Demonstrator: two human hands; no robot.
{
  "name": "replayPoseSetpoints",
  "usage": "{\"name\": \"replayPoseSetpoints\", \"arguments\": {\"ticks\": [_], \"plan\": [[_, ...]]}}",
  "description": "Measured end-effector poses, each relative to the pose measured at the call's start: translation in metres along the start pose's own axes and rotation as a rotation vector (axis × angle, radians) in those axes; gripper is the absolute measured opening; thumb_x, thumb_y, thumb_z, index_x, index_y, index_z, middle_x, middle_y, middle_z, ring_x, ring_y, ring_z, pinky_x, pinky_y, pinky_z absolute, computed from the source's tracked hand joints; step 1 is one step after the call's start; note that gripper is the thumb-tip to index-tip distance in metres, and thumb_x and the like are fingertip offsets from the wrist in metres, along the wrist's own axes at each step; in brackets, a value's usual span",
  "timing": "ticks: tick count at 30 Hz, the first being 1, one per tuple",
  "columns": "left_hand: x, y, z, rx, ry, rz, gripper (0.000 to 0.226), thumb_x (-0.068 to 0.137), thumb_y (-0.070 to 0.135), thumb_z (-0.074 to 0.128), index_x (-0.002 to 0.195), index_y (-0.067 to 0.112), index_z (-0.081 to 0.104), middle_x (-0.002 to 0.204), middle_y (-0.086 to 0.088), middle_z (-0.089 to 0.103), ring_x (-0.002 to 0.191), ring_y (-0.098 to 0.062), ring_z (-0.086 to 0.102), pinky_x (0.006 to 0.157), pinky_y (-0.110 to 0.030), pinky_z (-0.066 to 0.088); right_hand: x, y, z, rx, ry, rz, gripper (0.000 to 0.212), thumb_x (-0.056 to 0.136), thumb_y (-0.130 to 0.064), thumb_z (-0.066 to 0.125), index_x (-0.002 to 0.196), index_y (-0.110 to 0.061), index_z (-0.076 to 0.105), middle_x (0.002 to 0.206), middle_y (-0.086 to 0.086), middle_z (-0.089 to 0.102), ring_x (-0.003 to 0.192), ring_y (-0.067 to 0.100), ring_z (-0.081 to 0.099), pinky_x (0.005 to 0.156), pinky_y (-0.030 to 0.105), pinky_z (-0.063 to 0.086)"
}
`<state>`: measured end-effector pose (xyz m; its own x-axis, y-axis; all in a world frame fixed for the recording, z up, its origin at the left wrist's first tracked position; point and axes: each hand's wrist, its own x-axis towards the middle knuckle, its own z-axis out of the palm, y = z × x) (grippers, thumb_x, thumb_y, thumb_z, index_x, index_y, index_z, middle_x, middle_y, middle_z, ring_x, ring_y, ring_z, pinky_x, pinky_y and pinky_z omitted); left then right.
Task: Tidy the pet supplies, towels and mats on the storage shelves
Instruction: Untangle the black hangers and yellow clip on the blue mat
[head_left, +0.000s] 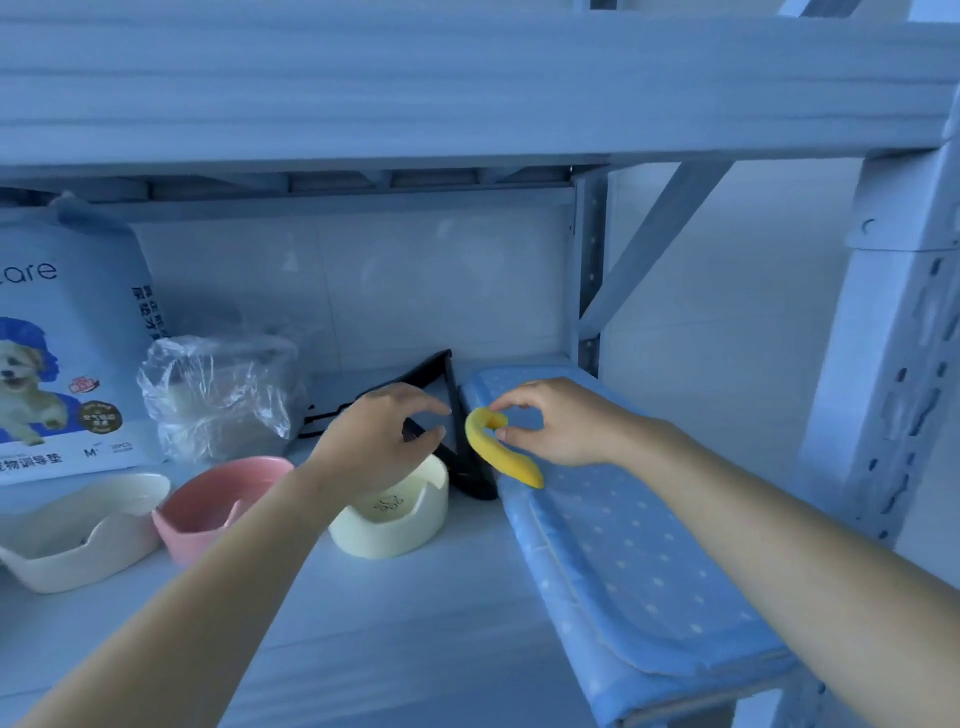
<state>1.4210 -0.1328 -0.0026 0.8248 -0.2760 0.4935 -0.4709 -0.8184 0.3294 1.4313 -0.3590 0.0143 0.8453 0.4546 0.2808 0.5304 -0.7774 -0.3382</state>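
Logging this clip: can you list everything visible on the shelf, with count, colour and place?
pet pad package: one, white and blue with a dog picture, back left
plastic bag: one, clear with pale contents, right of the package
cream bowl: one, front left
pink bowl: one, right of the cream bowl
pale yellow bowl: one, under the left wrist
black frame: one, between the bowls and the mat
dotted mat: one, blue, right end of the shelf
banana toy: one, yellow, over the mat's left edge
shelf board: one, white
left hand: empty, by the black frame
right hand: pinches the banana toy
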Motion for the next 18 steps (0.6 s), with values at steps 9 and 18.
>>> {"name": "replayPoseSetpoints", "arguments": {"ticks": [9,18], "plan": [[0.049,-0.083,-0.029,0.188,-0.238,0.066,0.033,0.082,0.024,0.059,0.111,0.039,0.059,0.112,0.014,0.057,0.103,-0.009,0.052,0.089,-0.036,0.047,0.079,-0.041,0.024,-0.095,-0.032,0.032,0.038,0.09,-0.038,0.056,0.126,-0.026,0.055,0.128,-0.007,0.056,0.117,0.013,0.05,0.089,0.021,0.037],[0.094,-0.128,-0.01,0.29,-0.398,0.109,0.045,0.077,0.033,0.063,0.121,0.036,0.053,0.122,0.012,0.055,0.114,-0.012,0.049,0.094,-0.035,0.044,0.127,-0.044,0.055,-0.106,-0.022,0.173,0.041,0.082,-0.034,0.068,0.116,-0.012,0.062,0.108,0.002,0.067,0.094,0.016,0.061,0.084,0.025,0.048]]}}
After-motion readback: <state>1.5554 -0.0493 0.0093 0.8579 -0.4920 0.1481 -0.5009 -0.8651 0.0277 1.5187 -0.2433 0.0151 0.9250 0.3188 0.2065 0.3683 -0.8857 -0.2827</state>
